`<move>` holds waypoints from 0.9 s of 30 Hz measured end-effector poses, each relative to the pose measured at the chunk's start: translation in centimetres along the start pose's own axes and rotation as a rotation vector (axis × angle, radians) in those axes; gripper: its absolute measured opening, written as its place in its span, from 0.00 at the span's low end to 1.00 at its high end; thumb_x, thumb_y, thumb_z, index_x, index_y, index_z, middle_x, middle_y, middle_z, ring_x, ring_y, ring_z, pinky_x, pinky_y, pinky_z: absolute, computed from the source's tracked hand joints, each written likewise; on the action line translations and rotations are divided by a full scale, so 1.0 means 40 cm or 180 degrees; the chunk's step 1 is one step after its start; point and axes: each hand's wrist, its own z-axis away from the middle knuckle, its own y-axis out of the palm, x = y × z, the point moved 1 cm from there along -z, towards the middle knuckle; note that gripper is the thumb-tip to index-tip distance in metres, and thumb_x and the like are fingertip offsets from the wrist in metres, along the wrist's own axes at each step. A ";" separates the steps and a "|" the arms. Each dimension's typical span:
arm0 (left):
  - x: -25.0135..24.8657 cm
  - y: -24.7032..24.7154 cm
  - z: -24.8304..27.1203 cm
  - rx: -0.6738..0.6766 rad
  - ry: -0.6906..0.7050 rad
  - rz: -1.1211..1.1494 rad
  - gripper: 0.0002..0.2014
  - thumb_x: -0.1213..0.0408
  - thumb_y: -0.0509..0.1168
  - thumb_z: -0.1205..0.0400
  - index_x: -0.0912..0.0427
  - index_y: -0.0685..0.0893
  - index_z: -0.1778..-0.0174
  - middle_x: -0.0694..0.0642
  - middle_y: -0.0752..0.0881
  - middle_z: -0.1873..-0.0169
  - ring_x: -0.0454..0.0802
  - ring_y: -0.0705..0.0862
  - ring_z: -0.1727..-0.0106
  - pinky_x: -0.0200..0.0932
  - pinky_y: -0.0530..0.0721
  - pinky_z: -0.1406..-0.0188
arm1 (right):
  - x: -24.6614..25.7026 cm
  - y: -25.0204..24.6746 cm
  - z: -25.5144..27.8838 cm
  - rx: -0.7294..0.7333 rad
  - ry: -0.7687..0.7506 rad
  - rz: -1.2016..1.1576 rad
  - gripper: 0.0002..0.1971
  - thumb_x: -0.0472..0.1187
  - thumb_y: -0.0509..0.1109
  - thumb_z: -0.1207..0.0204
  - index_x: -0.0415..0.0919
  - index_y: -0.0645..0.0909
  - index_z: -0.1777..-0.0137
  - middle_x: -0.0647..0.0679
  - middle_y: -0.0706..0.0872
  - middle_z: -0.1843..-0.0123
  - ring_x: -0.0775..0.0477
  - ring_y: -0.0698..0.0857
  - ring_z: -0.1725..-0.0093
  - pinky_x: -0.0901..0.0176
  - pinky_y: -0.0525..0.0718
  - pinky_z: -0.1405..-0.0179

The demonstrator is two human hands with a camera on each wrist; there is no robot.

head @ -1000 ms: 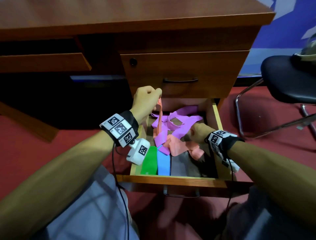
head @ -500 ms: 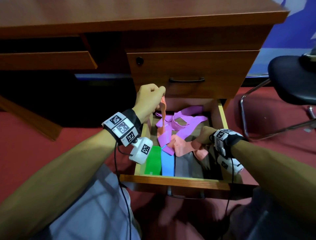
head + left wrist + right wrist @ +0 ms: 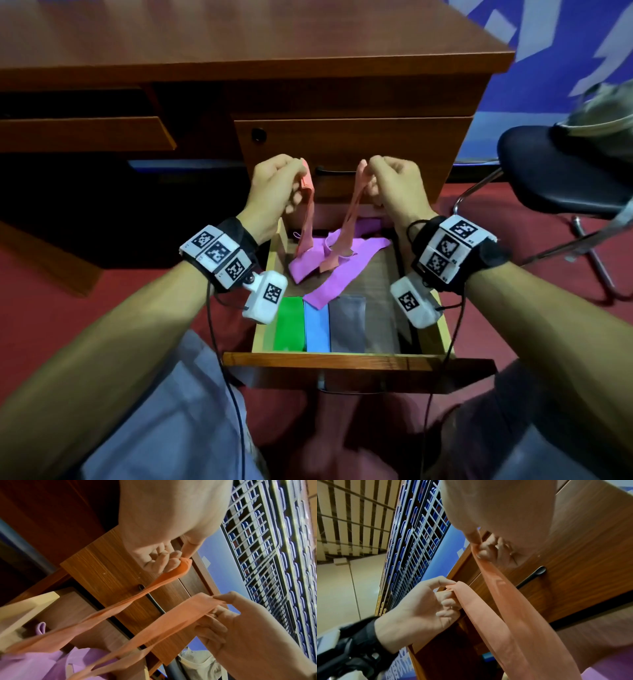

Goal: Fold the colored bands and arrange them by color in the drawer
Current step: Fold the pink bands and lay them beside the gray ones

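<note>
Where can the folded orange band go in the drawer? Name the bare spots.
Bare drawer floor shows right of the grey band, up to the right wall, and runs back beside the purple bands. The front left is packed: green band, blue band and grey side by side. The back is crowded with loose purple.

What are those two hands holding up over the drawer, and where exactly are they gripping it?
An orange band. The left hand pinches one top end, the right hand pinches the other, and the rest hangs down into the drawer.
</note>
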 end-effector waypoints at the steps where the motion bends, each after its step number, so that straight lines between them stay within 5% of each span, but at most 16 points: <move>1: -0.005 0.000 0.001 0.0050 -0.0057 0.0147 0.12 0.68 0.65 0.19 0.56 0.77 0.69 0.48 0.72 0.79 0.45 0.72 0.80 0.37 0.61 0.82 | 0.014 -0.007 0.008 -0.0048 -0.0122 -0.0220 0.11 0.34 0.62 0.23 0.36 0.76 0.68 0.44 0.70 0.77 0.54 0.66 0.82 0.68 0.63 0.80; 5: -0.025 0.006 0.008 0.0270 -0.0188 0.0600 0.13 0.70 0.65 0.19 0.55 0.77 0.70 0.50 0.73 0.76 0.48 0.71 0.78 0.35 0.60 0.79 | 0.035 -0.028 0.013 -0.0113 -0.0181 -0.0819 0.19 0.32 0.63 0.22 0.45 0.77 0.75 0.45 0.68 0.73 0.53 0.61 0.79 0.66 0.57 0.79; 12: -0.017 0.035 0.040 0.1024 -0.0390 0.0266 0.08 0.71 0.66 0.17 0.61 0.82 0.62 0.53 0.82 0.73 0.47 0.78 0.76 0.35 0.64 0.84 | -0.011 -0.040 0.046 0.0559 0.0197 0.0051 0.06 0.32 0.64 0.20 0.33 0.79 0.58 0.48 0.70 0.77 0.59 0.66 0.85 0.71 0.60 0.84; 19: 0.016 0.059 0.066 0.1508 -0.0854 -0.0095 0.05 0.71 0.70 0.19 0.67 0.87 0.61 0.59 0.86 0.68 0.47 0.80 0.73 0.32 0.72 0.84 | -0.058 -0.073 0.049 0.1205 0.0256 0.0690 0.08 0.32 0.64 0.23 0.24 0.78 0.58 0.49 0.71 0.75 0.54 0.66 0.79 0.63 0.58 0.75; 23: 0.015 0.069 0.074 0.1693 -0.1013 -0.0159 0.05 0.70 0.71 0.18 0.68 0.88 0.57 0.58 0.88 0.67 0.44 0.81 0.72 0.30 0.75 0.81 | -0.051 -0.077 0.053 0.1423 0.0226 0.0655 0.05 0.31 0.65 0.22 0.31 0.81 0.56 0.47 0.73 0.73 0.51 0.67 0.76 0.61 0.59 0.75; 27: 0.019 0.067 0.074 0.1713 -0.1118 -0.0117 0.04 0.69 0.71 0.17 0.67 0.89 0.56 0.57 0.89 0.65 0.42 0.82 0.70 0.29 0.76 0.79 | -0.057 -0.075 0.048 0.1586 0.0196 0.0676 0.06 0.31 0.67 0.22 0.27 0.81 0.57 0.41 0.72 0.70 0.48 0.69 0.74 0.59 0.60 0.73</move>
